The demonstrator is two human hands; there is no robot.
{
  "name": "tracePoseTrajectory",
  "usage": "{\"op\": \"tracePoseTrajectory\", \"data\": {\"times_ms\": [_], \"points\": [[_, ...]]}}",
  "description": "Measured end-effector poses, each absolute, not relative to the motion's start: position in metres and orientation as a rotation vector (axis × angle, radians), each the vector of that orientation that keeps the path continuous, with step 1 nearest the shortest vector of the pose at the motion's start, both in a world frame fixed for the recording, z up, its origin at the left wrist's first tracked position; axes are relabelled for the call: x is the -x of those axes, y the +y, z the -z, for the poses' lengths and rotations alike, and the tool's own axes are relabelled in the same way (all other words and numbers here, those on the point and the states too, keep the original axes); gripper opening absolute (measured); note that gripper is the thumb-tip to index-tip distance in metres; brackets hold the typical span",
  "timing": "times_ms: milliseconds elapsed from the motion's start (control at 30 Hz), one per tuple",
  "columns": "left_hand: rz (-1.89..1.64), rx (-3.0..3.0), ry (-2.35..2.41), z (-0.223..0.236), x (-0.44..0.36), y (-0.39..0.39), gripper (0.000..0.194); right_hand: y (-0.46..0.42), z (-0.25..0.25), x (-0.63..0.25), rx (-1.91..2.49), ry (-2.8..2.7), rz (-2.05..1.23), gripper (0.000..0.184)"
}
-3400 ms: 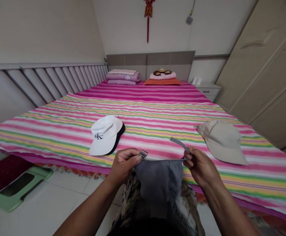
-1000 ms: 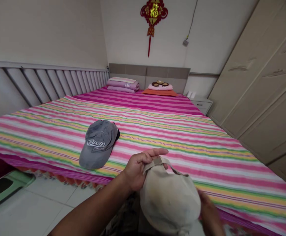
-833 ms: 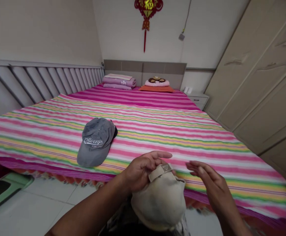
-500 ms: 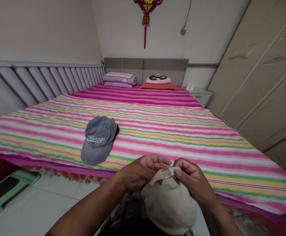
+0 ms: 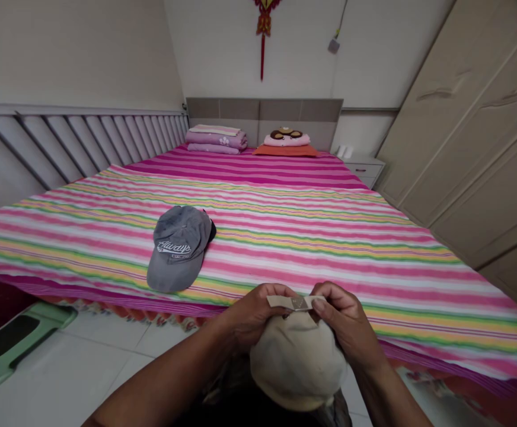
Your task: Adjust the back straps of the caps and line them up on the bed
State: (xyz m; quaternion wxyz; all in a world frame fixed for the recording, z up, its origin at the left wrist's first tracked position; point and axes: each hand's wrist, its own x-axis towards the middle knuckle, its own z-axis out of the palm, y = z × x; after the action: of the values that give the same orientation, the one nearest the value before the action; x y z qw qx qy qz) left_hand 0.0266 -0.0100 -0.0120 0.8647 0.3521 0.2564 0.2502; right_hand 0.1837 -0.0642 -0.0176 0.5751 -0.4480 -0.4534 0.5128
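A cream baseball cap (image 5: 298, 362) hangs low in front of me, its back strap turned up toward the top. On that strap sits a metal buckle (image 5: 299, 303). My left hand (image 5: 258, 314) pinches the strap's left part, its fingers behind the band. From the other side, my right hand (image 5: 341, 314) grips the strap just right of the buckle, thumb on top. To the left, a grey cap (image 5: 179, 246) with white lettering lies on the bed, brim toward me, touched by neither hand.
A striped sheet (image 5: 329, 249) covers the bed. Folded purple bedding (image 5: 216, 139) and a pink pillow stack (image 5: 286, 140) lie by the headboard (image 5: 285, 112). A green stool (image 5: 27, 338) stands at lower left, a wardrobe (image 5: 476, 136) at right, a nightstand (image 5: 365, 169) beyond.
The strap has been drawn level and stretched between my hands, with its left end now showing. My left fingers have closed on it, and the cream cap has shifted slightly left and up.
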Motion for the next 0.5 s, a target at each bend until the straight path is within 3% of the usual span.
{"op": "tracePoseTrajectory", "data": {"times_ms": [133,500], "points": [[-0.538,-0.729,0.565,0.0094,-0.0287,-0.0112,0.024,-0.0635,0.0191,-0.1821,1.064,-1.063,-1.192,0.029],[-0.592,-0.809,0.649,0.0161,-0.0289,-0.0104,0.023,-0.0633,0.0207,-0.1754,1.074,-1.019,-1.254,0.027]]}}
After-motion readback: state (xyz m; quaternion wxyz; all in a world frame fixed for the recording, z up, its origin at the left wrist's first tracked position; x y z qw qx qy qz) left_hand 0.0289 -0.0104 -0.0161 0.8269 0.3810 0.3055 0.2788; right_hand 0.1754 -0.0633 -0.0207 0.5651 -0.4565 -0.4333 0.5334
